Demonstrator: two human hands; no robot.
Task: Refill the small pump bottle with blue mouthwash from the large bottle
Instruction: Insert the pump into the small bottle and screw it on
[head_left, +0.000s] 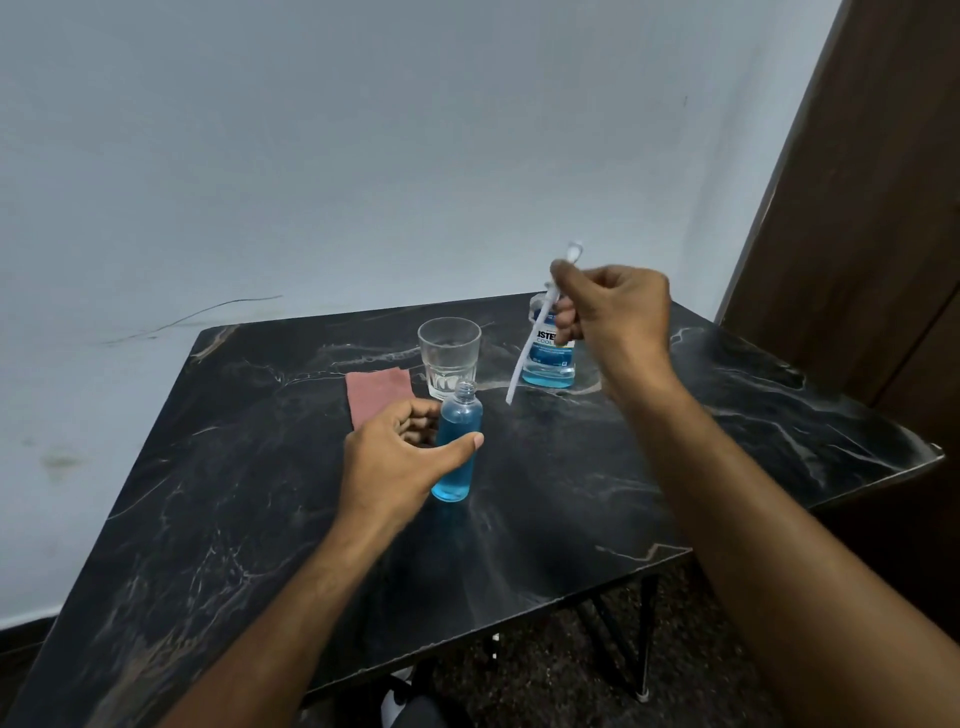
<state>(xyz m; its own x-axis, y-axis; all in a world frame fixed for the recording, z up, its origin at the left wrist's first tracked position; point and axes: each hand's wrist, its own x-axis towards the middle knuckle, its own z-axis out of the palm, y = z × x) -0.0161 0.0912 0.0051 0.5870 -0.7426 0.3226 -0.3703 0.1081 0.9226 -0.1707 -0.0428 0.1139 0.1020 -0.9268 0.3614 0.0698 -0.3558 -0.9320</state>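
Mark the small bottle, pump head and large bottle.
small bottle (457, 452), head view, blue-filled body.
pump head (521, 364), head view, white dip tube.
large bottle (548, 366), head view, label's lower part.

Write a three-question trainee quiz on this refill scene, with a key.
1. True or false: the small bottle is capped.
2. Which hand holds the pump? A) left B) right C) neither
3. Fill in: the glass stands behind the small bottle, beside a pink ____.

Key:
1. False: its neck is open; the left hand grips it.
2. B: the right hand holds it raised in front of the large bottle.
3. Cloth.
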